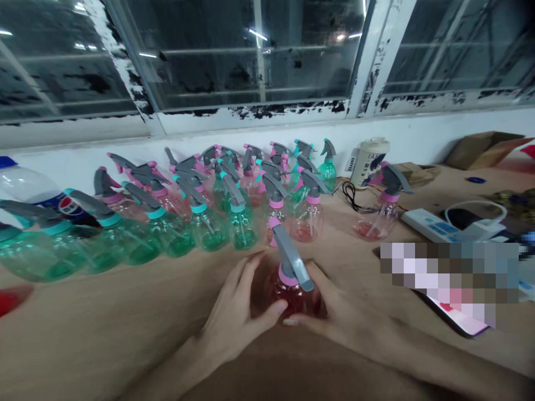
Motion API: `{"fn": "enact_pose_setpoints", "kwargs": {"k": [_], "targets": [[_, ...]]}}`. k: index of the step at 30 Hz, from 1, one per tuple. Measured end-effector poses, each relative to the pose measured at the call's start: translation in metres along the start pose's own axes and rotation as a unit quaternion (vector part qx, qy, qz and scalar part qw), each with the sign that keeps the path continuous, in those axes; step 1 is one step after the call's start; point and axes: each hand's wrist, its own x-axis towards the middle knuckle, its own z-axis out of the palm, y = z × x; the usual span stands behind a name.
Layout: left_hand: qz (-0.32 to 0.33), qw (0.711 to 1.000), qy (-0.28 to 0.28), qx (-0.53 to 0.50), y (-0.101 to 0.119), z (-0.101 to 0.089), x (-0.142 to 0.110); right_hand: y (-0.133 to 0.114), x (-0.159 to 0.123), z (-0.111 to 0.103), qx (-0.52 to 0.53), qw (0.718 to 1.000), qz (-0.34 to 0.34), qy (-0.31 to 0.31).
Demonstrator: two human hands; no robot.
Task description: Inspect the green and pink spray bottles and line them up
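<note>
A pink spray bottle [292,289] with a grey trigger and pink collar stands upright on the wooden table [125,323], in front of me. Both of my hands cup it. My left hand [236,317] wraps its left side, thumb pressed on the front. My right hand [334,312] holds its right side, thumb also on the front. Behind it stand several more spray bottles, green ones [204,225] and pink ones [307,217], in rows running to the left.
One pink spray bottle [380,214] stands apart at the right, near a cream cup [368,161] and a black cable. A white power strip [434,225], a phone and cardboard boxes [480,147] lie at right. A cola bottle [37,192] lies far left. Windows run behind.
</note>
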Motion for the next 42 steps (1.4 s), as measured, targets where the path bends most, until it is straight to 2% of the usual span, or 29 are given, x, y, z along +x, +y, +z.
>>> {"fn": "enact_pose_setpoints", "kwargs": {"k": [3,8,10,12,17,24,28,32,35,38,42], "targets": [[-0.010,1.000,-0.012,-0.013,-0.002,0.001,-0.003,-0.004,0.006,-0.007,-0.014,0.999,-0.020,-0.030],[-0.020,0.998,-0.038,-0.051,-0.007,0.011,-0.015,0.000,0.015,-0.040,-0.026,0.990,-0.089,-0.107],[-0.024,0.997,-0.035,-0.061,-0.007,0.016,-0.017,0.002,0.020,-0.048,-0.035,0.993,-0.077,-0.081],[-0.027,0.997,-0.027,-0.070,-0.006,0.020,-0.017,0.002,0.025,-0.048,-0.003,0.996,-0.077,-0.044],[-0.020,0.997,-0.015,-0.076,0.002,0.032,-0.008,-0.003,0.040,-0.025,0.155,0.975,-0.151,0.051],[-0.030,0.999,0.018,-0.024,0.005,0.045,-0.002,-0.009,0.047,-0.004,0.156,0.959,-0.168,0.167],[0.008,1.000,-0.016,-0.006,-0.006,0.041,-0.005,-0.009,0.046,-0.003,0.128,0.958,-0.182,0.183],[0.046,0.997,-0.049,0.023,-0.026,0.025,-0.009,-0.009,0.048,-0.006,0.120,0.954,-0.204,0.182],[0.006,0.997,-0.021,0.069,-0.038,0.013,-0.008,-0.010,0.049,-0.008,0.115,0.956,-0.208,0.173],[-0.043,0.993,0.006,0.112,-0.043,0.011,-0.006,-0.011,0.050,-0.009,0.118,0.959,-0.200,0.164],[-0.028,0.981,-0.005,0.192,-0.044,0.020,-0.003,-0.010,0.051,-0.010,0.106,0.959,-0.210,0.160]]}}
